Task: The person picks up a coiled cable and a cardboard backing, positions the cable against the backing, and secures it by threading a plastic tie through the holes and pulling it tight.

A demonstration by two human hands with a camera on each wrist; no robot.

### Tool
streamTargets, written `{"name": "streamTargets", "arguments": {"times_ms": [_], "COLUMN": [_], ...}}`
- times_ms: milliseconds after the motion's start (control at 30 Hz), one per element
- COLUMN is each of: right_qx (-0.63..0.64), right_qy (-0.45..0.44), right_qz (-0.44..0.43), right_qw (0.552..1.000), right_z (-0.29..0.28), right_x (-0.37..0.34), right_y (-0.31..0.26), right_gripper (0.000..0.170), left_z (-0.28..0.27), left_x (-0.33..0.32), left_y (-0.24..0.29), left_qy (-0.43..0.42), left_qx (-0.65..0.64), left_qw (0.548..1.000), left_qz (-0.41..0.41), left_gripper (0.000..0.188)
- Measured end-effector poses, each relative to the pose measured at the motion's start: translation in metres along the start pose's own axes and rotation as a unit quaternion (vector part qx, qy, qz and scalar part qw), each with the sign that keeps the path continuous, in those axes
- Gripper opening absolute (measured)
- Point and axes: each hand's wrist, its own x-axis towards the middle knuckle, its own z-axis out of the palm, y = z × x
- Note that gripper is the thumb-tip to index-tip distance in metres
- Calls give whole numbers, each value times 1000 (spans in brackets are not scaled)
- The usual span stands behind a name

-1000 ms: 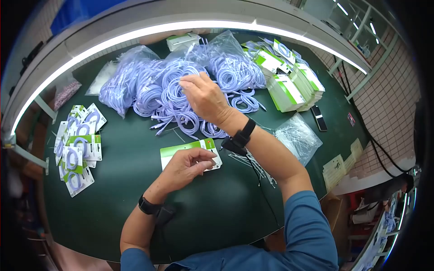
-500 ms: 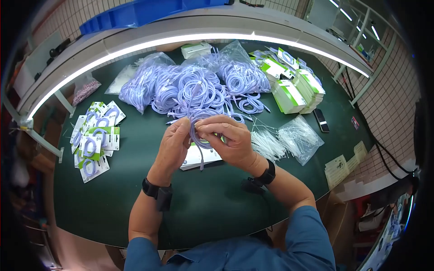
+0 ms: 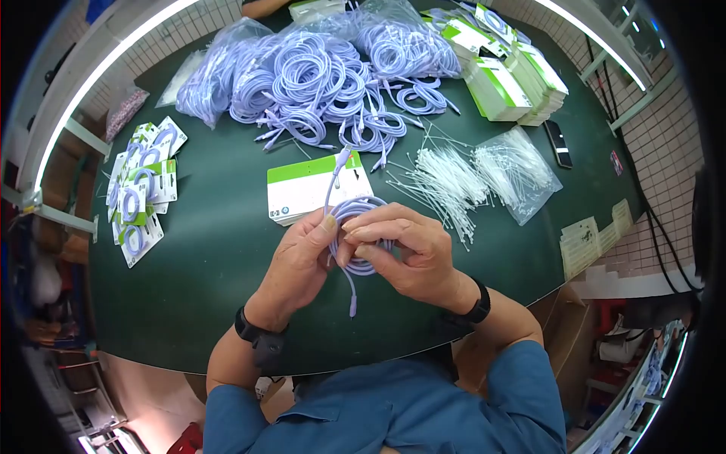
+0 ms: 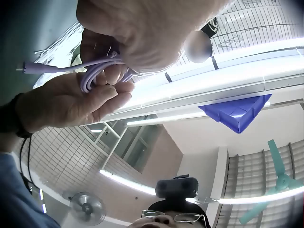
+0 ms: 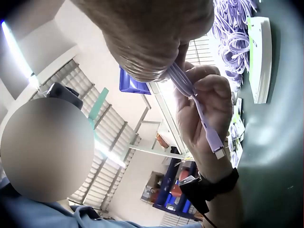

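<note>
Although the fingers of both hands cover part of its windings, one lilac cable coil (image 3: 357,205) is held above the counter (image 3: 204,310); the exact number of loops cannot be told. Round, several turns thick; one plug end points up, the other hangs below, a metal tip showing in the right wrist view. Left hand (image 3: 301,248): pinching the coil's left side. Right hand (image 3: 417,253): gripping its right side, fingertips partly hidden. Just beyond: card stack (image 3: 306,191), white and green. To the right: loose white ties (image 3: 448,180). Behind: heaped lilac cables (image 3: 306,72), partly bagged, bag tops cut off.
</note>
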Motion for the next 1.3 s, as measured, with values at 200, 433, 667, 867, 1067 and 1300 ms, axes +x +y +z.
{"name": "streamTargets", "arguments": {"times_ms": [200, 433, 667, 867, 1067, 1300], "right_qx": [23, -139, 161, 315, 480, 348], "right_qy": [-20, -58, -49, -14, -5, -170], "right_qz": [20, 12, 235, 349, 404, 415], "right_qw": [999, 988, 957, 882, 779, 823], "right_z": [-4, -8, 15, 4, -5, -10], "right_x": [-4, 14, -8, -1, 5, 9], "right_y": [25, 16, 2, 12, 14, 24], "right_gripper": [27, 23, 38, 41, 37, 36], "left_z": [-20, 4, -3, -5, -12, -31], "left_x": [12, -1, 0, 3, 2, 4], "left_y": [-11, 18, 17, 14, 15, 28], "left_qy": [-10, 129, 84, -4, 4, -60], "left_qx": [31, 288, 728, 705, 712, 795], "left_qw": [999, 927, 520, 530, 535, 394], "left_qz": [-19, 200, 438, 472, 456, 456], "left_gripper": [42, 45, 48, 33, 20, 14]}}
